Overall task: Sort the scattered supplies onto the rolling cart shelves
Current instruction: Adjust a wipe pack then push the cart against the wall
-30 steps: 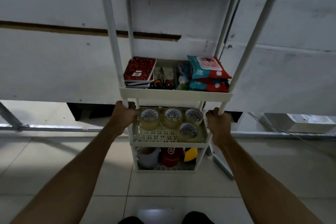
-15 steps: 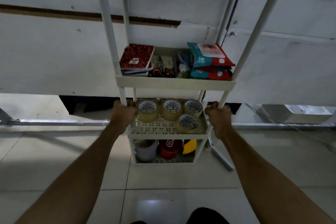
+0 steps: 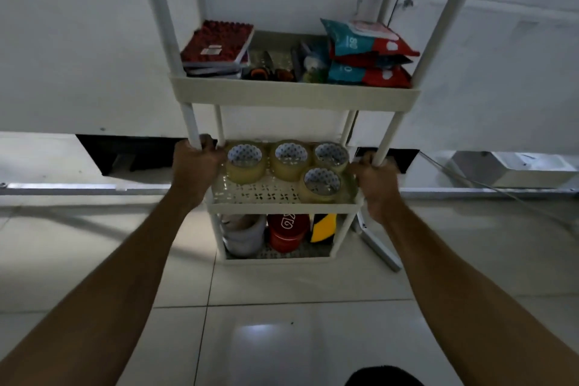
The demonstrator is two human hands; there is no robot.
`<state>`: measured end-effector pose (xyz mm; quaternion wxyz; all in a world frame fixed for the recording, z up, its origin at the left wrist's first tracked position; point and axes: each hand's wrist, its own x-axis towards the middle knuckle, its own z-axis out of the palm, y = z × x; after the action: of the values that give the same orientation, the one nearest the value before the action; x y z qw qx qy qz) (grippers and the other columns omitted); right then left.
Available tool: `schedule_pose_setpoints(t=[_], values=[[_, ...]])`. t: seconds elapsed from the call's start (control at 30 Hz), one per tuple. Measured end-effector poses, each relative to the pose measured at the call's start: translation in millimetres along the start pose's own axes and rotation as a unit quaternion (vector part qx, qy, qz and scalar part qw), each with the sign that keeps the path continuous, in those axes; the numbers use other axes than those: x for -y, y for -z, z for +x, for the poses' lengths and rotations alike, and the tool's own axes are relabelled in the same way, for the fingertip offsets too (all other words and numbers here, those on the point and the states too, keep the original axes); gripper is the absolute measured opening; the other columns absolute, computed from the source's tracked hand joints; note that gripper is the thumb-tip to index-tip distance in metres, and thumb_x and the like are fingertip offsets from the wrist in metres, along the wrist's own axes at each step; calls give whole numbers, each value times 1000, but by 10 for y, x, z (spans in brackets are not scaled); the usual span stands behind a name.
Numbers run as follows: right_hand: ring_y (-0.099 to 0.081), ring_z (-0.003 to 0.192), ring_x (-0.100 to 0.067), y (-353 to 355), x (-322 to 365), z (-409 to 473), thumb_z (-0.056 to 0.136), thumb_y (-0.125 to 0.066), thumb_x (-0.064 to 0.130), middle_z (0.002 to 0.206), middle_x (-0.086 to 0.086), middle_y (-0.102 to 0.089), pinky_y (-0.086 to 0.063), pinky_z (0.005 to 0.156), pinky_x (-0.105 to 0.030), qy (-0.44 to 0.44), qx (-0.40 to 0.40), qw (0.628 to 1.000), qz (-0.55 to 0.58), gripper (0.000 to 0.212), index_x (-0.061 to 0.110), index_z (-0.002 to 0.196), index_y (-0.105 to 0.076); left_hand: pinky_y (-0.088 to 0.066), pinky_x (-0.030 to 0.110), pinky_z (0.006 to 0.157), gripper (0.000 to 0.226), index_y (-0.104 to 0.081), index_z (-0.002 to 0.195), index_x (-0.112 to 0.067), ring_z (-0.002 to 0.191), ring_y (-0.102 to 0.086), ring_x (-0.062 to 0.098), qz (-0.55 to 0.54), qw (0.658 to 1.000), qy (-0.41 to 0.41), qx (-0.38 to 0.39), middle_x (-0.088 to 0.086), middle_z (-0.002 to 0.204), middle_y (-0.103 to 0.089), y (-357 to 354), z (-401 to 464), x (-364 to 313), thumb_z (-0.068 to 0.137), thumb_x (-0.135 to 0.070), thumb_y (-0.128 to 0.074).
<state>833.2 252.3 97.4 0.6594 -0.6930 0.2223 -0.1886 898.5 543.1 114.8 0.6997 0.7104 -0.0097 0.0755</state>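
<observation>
Rolling cart (image 3: 294, 97) nearer than before, same two-hand grip on posts.

wall (image 3: 78, 56): white panels | floor (image 3: 282, 291): glossy pale tiles | light: dim

A white rolling cart (image 3: 294, 97) stands on a pale tiled floor (image 3: 282, 291). Its upper visible shelf carries a stack of red notebooks (image 3: 216, 47) at left, orange-handled tools (image 3: 269, 74) in the middle and stacked teal-and-red packets (image 3: 366, 53) at right. The perforated middle shelf (image 3: 266, 194) holds four clear tape rolls (image 3: 289, 160). The bottom shelf holds a grey tub (image 3: 244, 235), a red roll (image 3: 286, 232) and a yellow-and-black roll (image 3: 322, 229).
</observation>
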Motion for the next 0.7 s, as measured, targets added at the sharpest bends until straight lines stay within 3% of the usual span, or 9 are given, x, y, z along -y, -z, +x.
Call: schedule_pose_setpoints(t=[0.1, 0.2, 0.37, 0.43, 0.5, 0.57, 0.6, 0.63, 0.7], values=[[-48, 65, -19, -35, -232, -8, 73, -64, -3, 68, -8, -46, -43, 60, -35, -1, -22, 1000, 12, 40, 25, 55, -42, -33, 15, 43, 49, -30, 51, -19, 40, -33, 3, 6, 998, -46, -45, -14, 37, -33, -42, -67, 193, 71, 14, -61], [-44, 48, -10, -30, -260, 90, 66, -59, -7, 53, 3, -42, -38, 48, -26, 4, -5, 1000, 21, 41, 24, 45, -44, -31, 20, 44, 49, -30, 51, -18, 41, -32, 10, 10, 998, -25, -59, -13, 38, -31, -62, -71, 239, 70, 14, -61], [-36, 38, -9, 16, -234, 133, 61, -59, -11, 41, 8, -35, -34, 43, -21, 32, 47, 998, -15, 46, 22, 36, -38, -23, 11, 33, 32, -32, 36, -24, 30, -27, 6, -114, 982, 71, 133, -8, 36, -30, 55, -22, 79, 49, -8, -56], [-38, 43, -11, 17, -221, 100, 60, -60, -8, 44, 6, -37, -35, 46, -23, 45, 40, 998, -8, 43, 23, 40, -39, -27, 12, 35, 43, -33, 38, -25, 32, -31, 5, -79, 989, 26, 120, -10, 37, -31, 61, -30, 140, 59, 4, -57], [-44, 52, -17, 29, -246, 9, 62, -63, -1, 54, 1, -43, -40, 51, -30, 80, 34, 996, 13, 35, 26, 52, -43, -36, 17, 40, 52, -39, 48, -26, 39, -40, 5, -7, 996, -70, 58, -11, 42, -38, 74, -76, 239, 69, 17, -59], [-52, 72, -25, 66, -365, -124, 65, -70, 11, 78, -6, -52, -49, 60, -38, 126, 31, 991, 32, 30, 30, 76, -48, -46, 18, 51, 41, -48, 71, -27, 57, -49, 6, 40, 988, -146, 12, -7, 63, -49, 116, -153, 378, 72, 10, -67], [-54, 85, -29, 85, -473, -174, 66, -71, 14, 95, -11, -53, -52, 68, -40, 133, 26, 990, 33, 38, 32, 90, -47, -50, 17, 59, 42, -48, 85, -30, 69, -52, 7, 55, 985, -166, 0, -3, 78, -51, 138, -215, 490, 72, 2, -72], [-54, 97, -30, 99, -607, -221, 65, -71, 11, 110, -15, -50, -54, 74, -41, 119, 17, 992, 32, 49, 33, 98, -43, -51, 17, 66, 50, -44, 98, -32, 81, -52, 9, 71, 983, -170, -11, 1, 93, -49, 155, -281, 638, 70, -5, -75], [-53, 105, -28, 80, -904, -295, 61, -64, -5, 118, -14, -47, -57, 71, -36, 52, 22, 998, 41, 63, 34, 103, -36, -50, 19, 76, 73, -34, 115, -24, 101, -47, 15, 120, 986, -116, -15, 6, 113, -41, 158, -422, 988, 62, -5, -81]])
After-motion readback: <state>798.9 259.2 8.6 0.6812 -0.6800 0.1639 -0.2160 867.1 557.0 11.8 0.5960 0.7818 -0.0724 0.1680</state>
